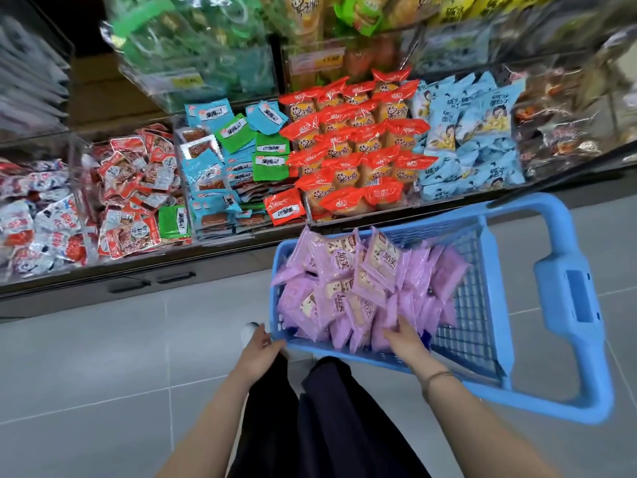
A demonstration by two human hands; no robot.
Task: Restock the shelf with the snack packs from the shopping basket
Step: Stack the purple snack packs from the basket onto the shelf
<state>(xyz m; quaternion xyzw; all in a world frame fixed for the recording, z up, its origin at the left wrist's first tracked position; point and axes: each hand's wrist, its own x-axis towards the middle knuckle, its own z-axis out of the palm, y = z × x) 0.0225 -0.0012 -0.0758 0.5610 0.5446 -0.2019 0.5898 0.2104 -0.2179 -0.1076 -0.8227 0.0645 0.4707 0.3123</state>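
Note:
A blue plastic shopping basket point(482, 370) stands on the floor in front of the shelf, its handle folded out to the right. Several purple snack packs point(348, 288) fill its left half. My left hand point(260, 350) grips the basket's near left corner. My right hand point(405, 339) reaches over the near rim, its fingers lying on the purple packs; whether it holds one I cannot tell. The shelf point(241, 246) ahead has clear-walled bins full of packs.
The bins hold red and white packs point(131, 188), blue and green packs point(224, 160), orange cake packs point(355, 146) and light blue packs point(472, 132). Higher bins sit above. Grey tiled floor point(103, 374) lies on the left. My dark trouser legs point(310, 419) are below.

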